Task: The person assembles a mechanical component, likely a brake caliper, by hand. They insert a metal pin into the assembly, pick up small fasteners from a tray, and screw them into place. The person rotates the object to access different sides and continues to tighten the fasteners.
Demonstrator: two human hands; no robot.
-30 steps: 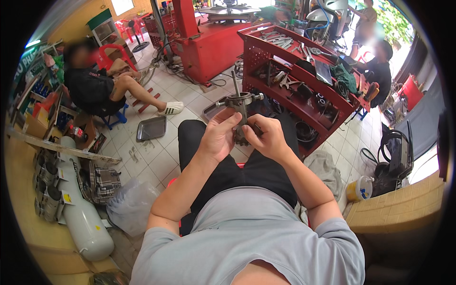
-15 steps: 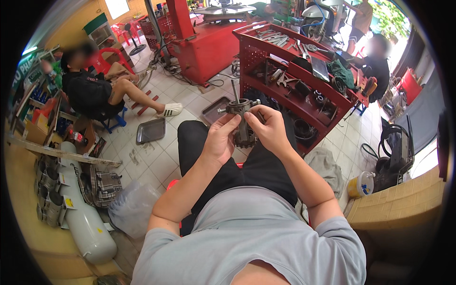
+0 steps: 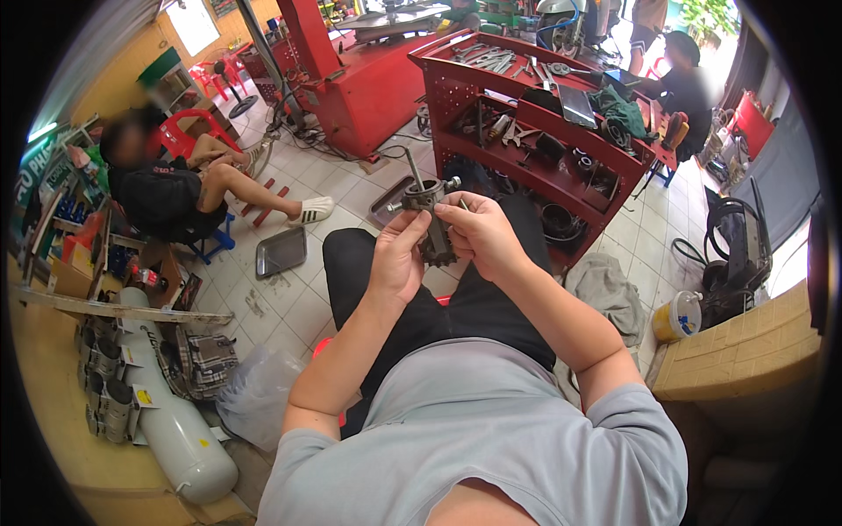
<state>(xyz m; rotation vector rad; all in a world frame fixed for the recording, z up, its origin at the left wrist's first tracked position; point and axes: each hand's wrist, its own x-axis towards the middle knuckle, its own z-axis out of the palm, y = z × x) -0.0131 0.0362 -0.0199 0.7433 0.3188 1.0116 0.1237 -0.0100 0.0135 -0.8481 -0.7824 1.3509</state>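
Above my knees, a dark metal cylinder-shaped part [image 3: 431, 235] stands nearly upright, with a toothed lower end and a ring-shaped top. Bolts stick out from the sides of that ring, and a long metal rod [image 3: 415, 170] rises out of its top. My left hand [image 3: 400, 259] is closed on the part's left side, thumb against the body. At its right side my right hand [image 3: 485, 237] is closed in a pinch, thumb touching the part. The tip of a thin dark rod [image 3: 463, 204] shows between the right fingers; the rest of it is hidden.
Ahead stands a red tool cart [image 3: 526, 110] with wrenches on top. Metal trays [image 3: 281, 252] lie on the tiled floor. A person [image 3: 167, 188] sits at the left; another [image 3: 687, 88] sits at the far right. A grey tank [image 3: 180, 434] and a bucket [image 3: 676, 316] flank me.
The view has shifted slightly. The metal part has tilted a little, with both hands still on it. My right fingers have shifted, and the thin rod's tip shows more clearly.
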